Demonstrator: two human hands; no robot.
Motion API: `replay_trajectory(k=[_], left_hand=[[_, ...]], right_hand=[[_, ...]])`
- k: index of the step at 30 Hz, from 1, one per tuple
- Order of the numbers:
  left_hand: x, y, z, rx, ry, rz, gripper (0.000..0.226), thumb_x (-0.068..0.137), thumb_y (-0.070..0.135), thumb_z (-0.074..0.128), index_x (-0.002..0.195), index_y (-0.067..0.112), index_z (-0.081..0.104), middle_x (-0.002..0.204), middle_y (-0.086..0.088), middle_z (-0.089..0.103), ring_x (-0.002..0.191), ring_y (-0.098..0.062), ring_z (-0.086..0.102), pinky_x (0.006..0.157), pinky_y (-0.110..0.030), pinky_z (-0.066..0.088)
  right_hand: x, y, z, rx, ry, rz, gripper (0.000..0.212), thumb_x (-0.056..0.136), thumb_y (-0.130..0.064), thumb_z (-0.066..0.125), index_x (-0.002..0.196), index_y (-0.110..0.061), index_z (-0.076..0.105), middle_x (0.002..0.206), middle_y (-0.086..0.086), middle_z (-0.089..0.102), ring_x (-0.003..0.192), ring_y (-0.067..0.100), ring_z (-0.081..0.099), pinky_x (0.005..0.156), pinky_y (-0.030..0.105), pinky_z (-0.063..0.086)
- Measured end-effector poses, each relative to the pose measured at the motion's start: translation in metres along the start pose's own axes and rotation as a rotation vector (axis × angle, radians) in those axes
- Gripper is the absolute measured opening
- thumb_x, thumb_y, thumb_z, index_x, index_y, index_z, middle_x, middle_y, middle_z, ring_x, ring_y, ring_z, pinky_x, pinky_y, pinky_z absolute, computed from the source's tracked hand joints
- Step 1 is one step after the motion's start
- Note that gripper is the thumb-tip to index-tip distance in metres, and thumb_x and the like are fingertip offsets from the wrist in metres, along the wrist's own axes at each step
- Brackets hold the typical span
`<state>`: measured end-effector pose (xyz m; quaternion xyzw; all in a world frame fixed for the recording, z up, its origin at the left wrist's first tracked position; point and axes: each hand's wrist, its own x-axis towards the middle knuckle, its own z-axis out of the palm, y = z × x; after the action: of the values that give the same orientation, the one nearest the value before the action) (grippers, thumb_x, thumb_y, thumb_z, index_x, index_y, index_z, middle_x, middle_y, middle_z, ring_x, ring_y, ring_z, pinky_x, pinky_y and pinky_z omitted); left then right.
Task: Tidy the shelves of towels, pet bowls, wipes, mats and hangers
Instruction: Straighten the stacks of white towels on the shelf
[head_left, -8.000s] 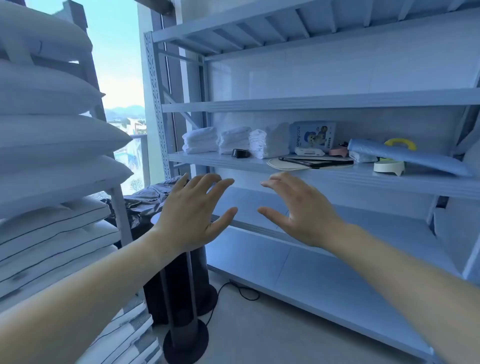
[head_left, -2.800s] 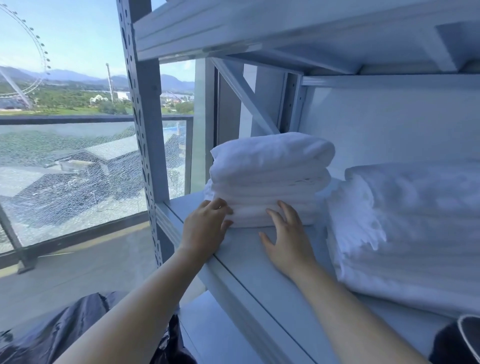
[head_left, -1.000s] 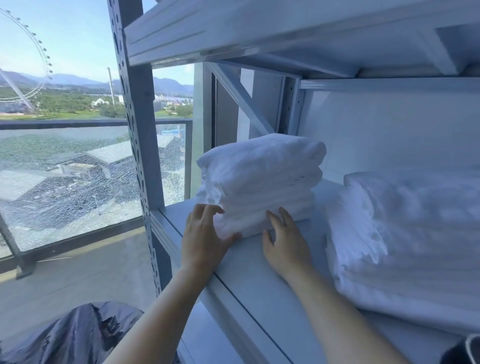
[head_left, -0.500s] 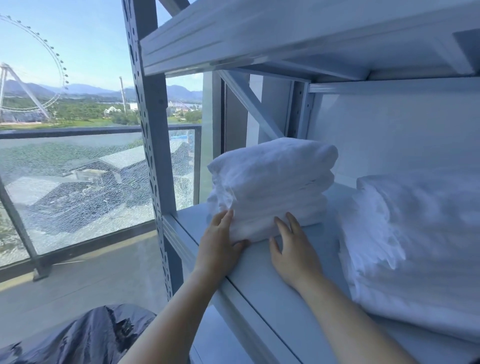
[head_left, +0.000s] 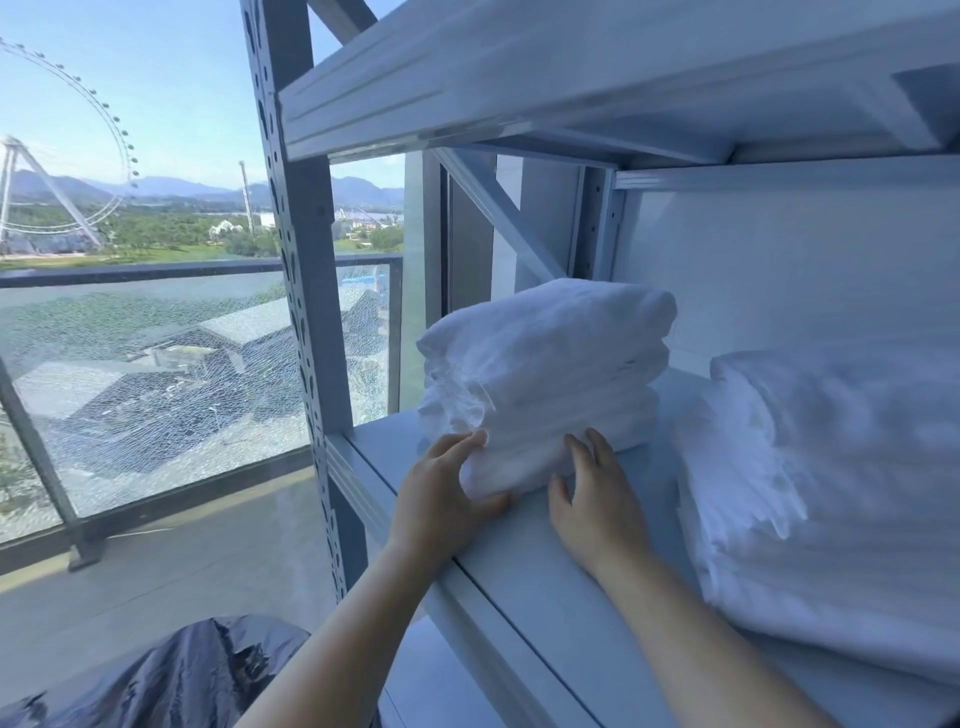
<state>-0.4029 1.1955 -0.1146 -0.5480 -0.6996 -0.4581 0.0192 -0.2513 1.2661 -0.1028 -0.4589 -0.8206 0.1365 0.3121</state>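
Towel stack (head_left: 550, 374), white and folded, is sitting at the left end of a grey metal shelf (head_left: 545, 582), where we are working on it with both hands. Our left hand (head_left: 441, 499) is grasping the stack's near left corner, with the fingers curling up against the side and the thumb lying along the bottom edge. Our right hand (head_left: 597, 504) is lying released, palm down on the shelf, its straight fingers touching the low front face of the stack. Both bare forearms are reaching in from the bottom of the view, crossing the shelf's front lip.

Just to the right, apart from the stack by a narrow gap, a second pile of towels (head_left: 831, 493) is lying on the same shelf, wider and looser, its near edges blurring out of focus. Above us an upper shelf (head_left: 519, 78) is jutting overhead, and a perforated upright post (head_left: 301, 291) is standing at the rack's left front corner, with a diagonal brace (head_left: 498, 213) running behind the stack.

Beyond the post, a glass balustrade (head_left: 156, 389) covered in fine cracks is fronting a balcony. A Ferris wheel (head_left: 104, 119) is rising over trees and distant hills under a blue sky. A black plastic bag (head_left: 182, 670) is lying crumpled at lower left, beneath our left arm.
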Motion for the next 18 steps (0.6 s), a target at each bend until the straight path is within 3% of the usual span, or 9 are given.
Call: replay_trajectory(k=[8, 18], left_hand=[[0.0027, -0.0009, 0.0014, 0.034, 0.0, 0.007, 0.074, 0.067, 0.046, 0.078, 0.132, 0.022, 0.051, 0.143, 0.008, 0.042, 0.125, -0.013, 0.047, 0.097, -0.032, 0.045], [0.0037, -0.0013, 0.0007, 0.036, -0.005, -0.007, 0.073, 0.07, 0.047, 0.076, 0.133, 0.022, 0.049, 0.144, 0.009, 0.04, 0.123, -0.014, 0.048, 0.095, -0.032, 0.046]], right_hand=[[0.0014, 0.0032, -0.001, 0.017, 0.013, 0.005, 0.049, 0.095, -0.021, 0.043, 0.142, -0.013, 0.033, 0.155, 0.005, 0.021, 0.143, 0.017, 0.016, 0.111, 0.027, 0.023], [0.0012, 0.008, -0.0022, 0.077, -0.009, -0.021, 0.054, 0.092, -0.022, 0.051, 0.143, -0.016, 0.034, 0.155, 0.002, 0.02, 0.143, 0.014, 0.018, 0.109, 0.025, 0.024]])
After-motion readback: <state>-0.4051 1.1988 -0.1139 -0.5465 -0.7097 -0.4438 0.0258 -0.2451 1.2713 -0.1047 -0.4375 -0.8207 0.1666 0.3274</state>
